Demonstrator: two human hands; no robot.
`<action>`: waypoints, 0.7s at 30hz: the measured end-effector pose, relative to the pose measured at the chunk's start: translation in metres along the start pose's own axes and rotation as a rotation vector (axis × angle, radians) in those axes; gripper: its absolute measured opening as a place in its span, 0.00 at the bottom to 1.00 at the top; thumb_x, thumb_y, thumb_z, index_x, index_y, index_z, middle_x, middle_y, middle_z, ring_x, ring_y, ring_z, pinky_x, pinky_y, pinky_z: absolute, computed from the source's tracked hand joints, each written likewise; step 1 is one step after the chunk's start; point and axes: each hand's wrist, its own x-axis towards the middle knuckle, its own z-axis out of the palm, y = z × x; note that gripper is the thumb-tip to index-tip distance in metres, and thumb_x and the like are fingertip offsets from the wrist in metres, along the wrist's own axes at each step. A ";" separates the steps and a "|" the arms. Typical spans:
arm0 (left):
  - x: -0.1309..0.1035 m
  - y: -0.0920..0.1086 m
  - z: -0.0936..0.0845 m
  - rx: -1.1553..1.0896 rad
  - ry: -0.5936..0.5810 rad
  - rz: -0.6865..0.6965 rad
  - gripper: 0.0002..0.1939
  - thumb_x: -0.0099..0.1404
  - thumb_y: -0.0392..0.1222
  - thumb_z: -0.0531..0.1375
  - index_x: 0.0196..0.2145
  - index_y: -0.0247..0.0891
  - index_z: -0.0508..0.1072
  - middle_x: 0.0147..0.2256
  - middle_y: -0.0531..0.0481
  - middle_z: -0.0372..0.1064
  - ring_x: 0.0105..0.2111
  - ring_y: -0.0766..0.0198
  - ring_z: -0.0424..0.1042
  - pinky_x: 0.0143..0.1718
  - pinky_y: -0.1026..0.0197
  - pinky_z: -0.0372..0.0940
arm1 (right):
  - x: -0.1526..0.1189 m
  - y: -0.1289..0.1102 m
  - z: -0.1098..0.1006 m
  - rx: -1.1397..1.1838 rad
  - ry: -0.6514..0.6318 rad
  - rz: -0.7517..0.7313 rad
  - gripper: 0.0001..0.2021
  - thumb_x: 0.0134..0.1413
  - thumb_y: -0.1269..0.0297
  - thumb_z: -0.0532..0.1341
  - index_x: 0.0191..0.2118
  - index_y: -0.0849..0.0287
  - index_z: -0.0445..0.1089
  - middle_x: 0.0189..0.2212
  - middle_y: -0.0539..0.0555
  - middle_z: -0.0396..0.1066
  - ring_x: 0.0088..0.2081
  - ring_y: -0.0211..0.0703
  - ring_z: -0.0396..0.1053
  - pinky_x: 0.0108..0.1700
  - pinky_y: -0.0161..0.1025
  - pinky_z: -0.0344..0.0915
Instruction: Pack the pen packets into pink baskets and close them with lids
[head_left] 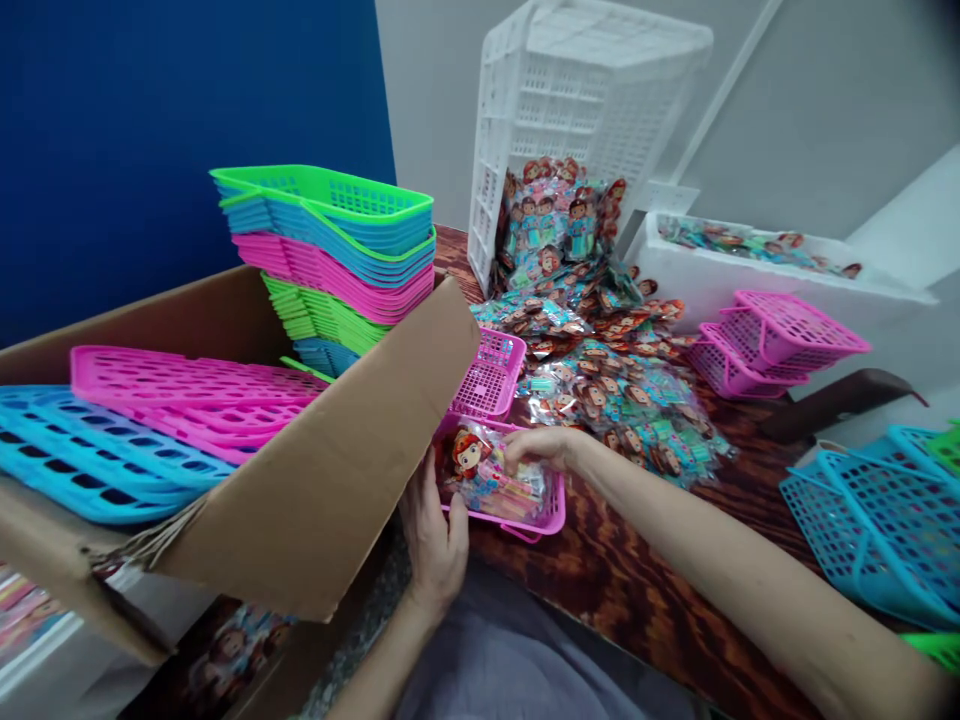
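Head view: right hand (540, 450) has fingers bent onto the printed packet (495, 488) inside the pink basket (556, 506), can't tell if pinched; left hand (436, 530) is half-curled at the basket's left end, grip unclear. Cardboard flap (330, 490) crowds that end, so a leftward shift could snag the left hand or jog the basket; loose packet pile (600, 390) beyond the basket might slide if bumped.

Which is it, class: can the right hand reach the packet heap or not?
Probably yes: the right hand is at the near pink basket, and the packet heap lies just beyond, with nothing tall standing between.
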 end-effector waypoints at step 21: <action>0.017 -0.003 0.003 0.019 -0.090 0.009 0.28 0.69 0.36 0.53 0.65 0.37 0.58 0.64 0.36 0.57 0.66 0.49 0.54 0.66 0.42 0.51 | -0.015 0.004 0.034 -1.053 0.491 -0.348 0.24 0.65 0.58 0.57 0.64 0.55 0.63 0.58 0.60 0.68 0.55 0.52 0.66 0.53 0.44 0.62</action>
